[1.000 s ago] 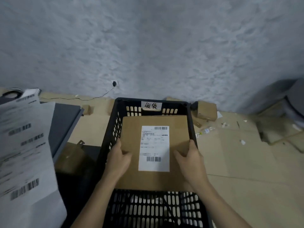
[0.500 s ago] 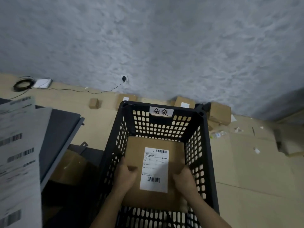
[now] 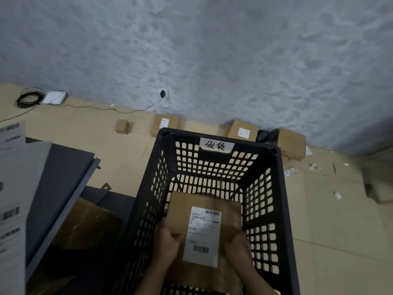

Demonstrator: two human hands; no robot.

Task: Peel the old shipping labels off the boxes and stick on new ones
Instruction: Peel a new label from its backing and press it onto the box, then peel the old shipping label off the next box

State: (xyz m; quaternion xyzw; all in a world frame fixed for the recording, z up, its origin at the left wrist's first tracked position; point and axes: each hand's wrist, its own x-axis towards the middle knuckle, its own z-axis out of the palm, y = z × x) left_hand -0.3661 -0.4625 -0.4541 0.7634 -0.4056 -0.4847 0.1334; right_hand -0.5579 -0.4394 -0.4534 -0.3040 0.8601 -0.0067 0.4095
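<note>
Brown box (image 3: pixel 180 207) held low inside a black crate (image 3: pixel 274 188), printed face up, tilted slightly with the far edge higher. White label (image 3: pixel 202 235) stuck flat on top, barcodes at its far and near ends, print too small to read. Left hand (image 3: pixel 168 243) clamped on the box's left edge, thumb over the top face just beside the label, fingers tucked out of sight beneath. Right hand (image 3: pixel 238 248) wrapped round the near right edge, seemingly with fingers curled under, though shadow hides the tips. Both forearms reaching down between the crate's perforated walls. White tag (image 3: pixel 215 144) with handwritten characters fixed to the crate's far rim. Beyond the crate, along the foot of a grey wall (image 3: pixel 212 50), three small boxes (image 3: pixel 291 143), two of them bearing white labels, plus a tiny cube (image 3: pixel 121 126) further left. Black plug (image 3: pixel 162 93) in a wall socket, thin cable (image 3: pixel 95 107) trailing left to a white device (image 3: pixel 54 97) beside a dark coil (image 3: pixel 28 99). At far left, paper sheets (image 3: pixel 10 188) printed with barcodes lying on a grey tabletop (image 3: pixel 59 177). Flattened cardboard (image 3: pixel 329 231) covering the floor, small white scraps scattered on it right of the crate.
</note>
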